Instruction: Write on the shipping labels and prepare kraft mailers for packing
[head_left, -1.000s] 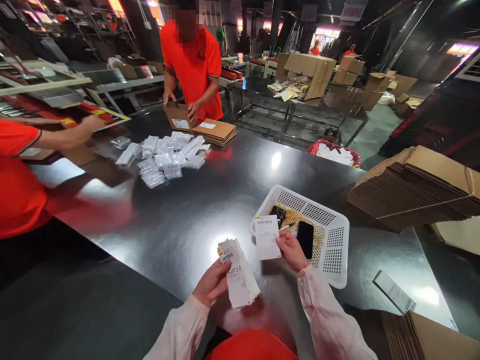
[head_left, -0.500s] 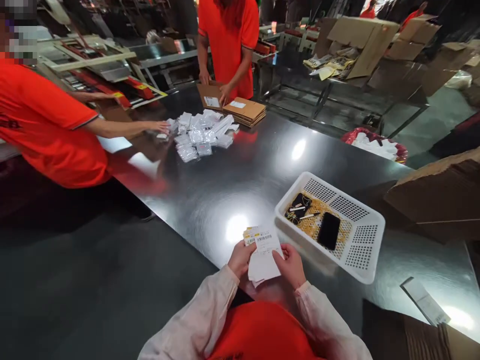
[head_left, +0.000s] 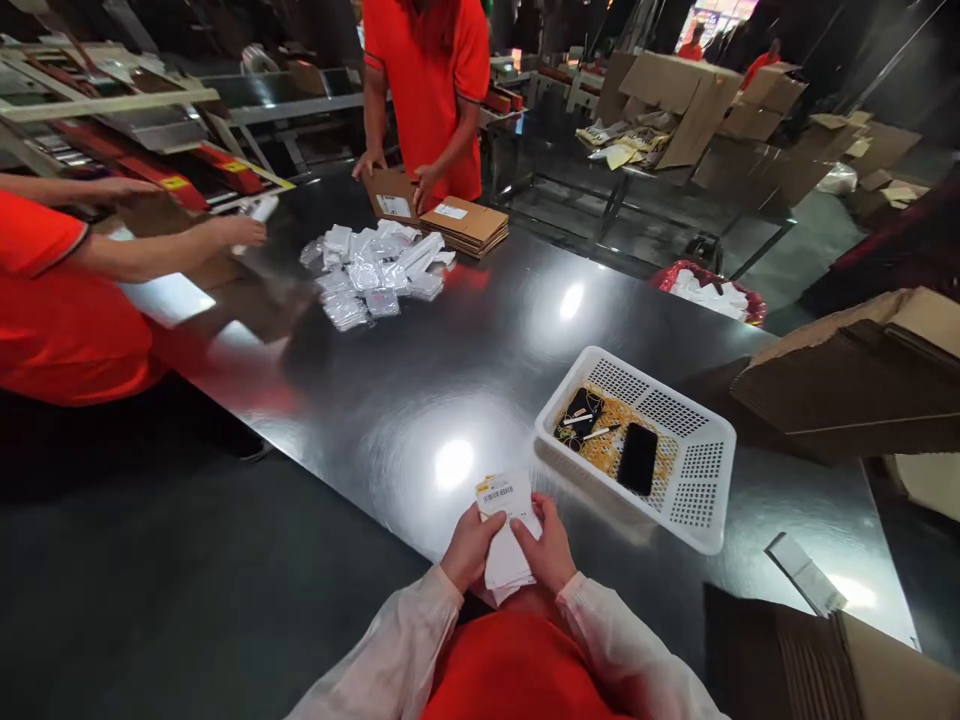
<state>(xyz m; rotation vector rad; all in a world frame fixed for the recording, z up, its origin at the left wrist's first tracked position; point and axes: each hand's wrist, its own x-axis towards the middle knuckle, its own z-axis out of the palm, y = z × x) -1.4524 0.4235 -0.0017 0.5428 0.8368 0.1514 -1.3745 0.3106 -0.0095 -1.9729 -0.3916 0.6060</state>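
Note:
A small stack of white paper slips with printed barcodes [head_left: 508, 545] is held between both hands, close to my body and above the near table edge. My left hand [head_left: 472, 543] grips the stack's left side, thumb lying on top. On the right side my right hand [head_left: 547, 543] is closed on the same slips, its thumb also on the face. Yellow-marked edges of other slips show at the top left of the stack. To the right of my hands stands a white plastic basket [head_left: 709, 500] with rubber bands, a black phone [head_left: 637, 459] and pens inside.
Several clear-bagged white packets [head_left: 375, 270] lie heaped across the metal table [head_left: 480, 370]. Behind them a person in red handles flat cardboard [head_left: 465, 225]; another person reaches from the left. Cardboard [head_left: 862, 380] stands at right, near a folded paper [head_left: 806, 573].
The slips have been squared into a neater stack, and my hands have come closer together. The person at left has drawn a hand back from the heap with a white packet. My view has turned slightly right.

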